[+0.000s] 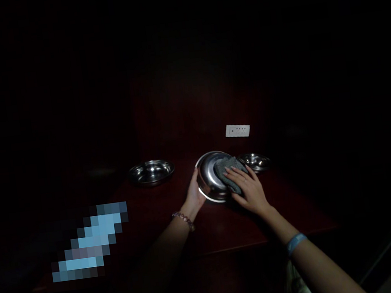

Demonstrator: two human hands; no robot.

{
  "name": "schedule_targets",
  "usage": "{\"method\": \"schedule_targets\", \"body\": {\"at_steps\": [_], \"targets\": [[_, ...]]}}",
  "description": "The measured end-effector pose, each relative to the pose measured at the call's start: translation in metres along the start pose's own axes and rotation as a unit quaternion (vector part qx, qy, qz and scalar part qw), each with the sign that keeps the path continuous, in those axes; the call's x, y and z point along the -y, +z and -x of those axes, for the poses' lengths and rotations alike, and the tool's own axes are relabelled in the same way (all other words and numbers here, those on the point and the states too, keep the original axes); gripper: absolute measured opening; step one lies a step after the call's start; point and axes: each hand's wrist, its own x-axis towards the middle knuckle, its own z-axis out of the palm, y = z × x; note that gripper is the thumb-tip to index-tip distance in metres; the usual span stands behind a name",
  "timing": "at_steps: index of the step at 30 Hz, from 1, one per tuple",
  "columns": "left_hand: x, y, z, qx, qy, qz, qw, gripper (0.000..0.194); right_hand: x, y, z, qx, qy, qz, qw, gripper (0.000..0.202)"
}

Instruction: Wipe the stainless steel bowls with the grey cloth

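A shiny metal bowl [208, 176] is held up above the dark red table, its rounded outer side facing me. My left hand [195, 195] grips the bowl's rim at the left, the thumb along the edge. On the bowl's right side lies a grey-green cloth [225, 164], bunched against the metal. My right hand [249, 187] presses the cloth to the bowl with its fingers laid over it. The bowl's inside is turned away from me, and the left fingers behind it are hidden.
A wide metal bowl [152, 174] stands on the table [225, 234] at the left. Another metal dish [257, 161] sits behind my right hand. A white socket plate [237, 131] is on the back panel. A pixelated bright blue patch [93, 241] covers the left front. The surroundings are very dark.
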Motion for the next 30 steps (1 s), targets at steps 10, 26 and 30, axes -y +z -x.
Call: {"method": "schedule_targets", "body": {"at_steps": [10, 26, 30], "targets": [[0.002, -0.003, -0.004, -0.01, -0.011, -0.003, 1.0, 0.037, 0.024, 0.012, -0.026, -0.039, 0.05, -0.033, 0.997, 0.06], [0.001, -0.006, -0.01, 0.019, 0.01, -0.005, 1.0, 0.032, -0.007, -0.001, 0.005, -0.03, 0.053, -0.011, 0.998, 0.053], [0.006, -0.005, -0.008, 0.02, 0.001, -0.019, 1.0, 0.028, 0.002, 0.005, -0.009, -0.073, 0.126, -0.001, 0.989, 0.053]]}}
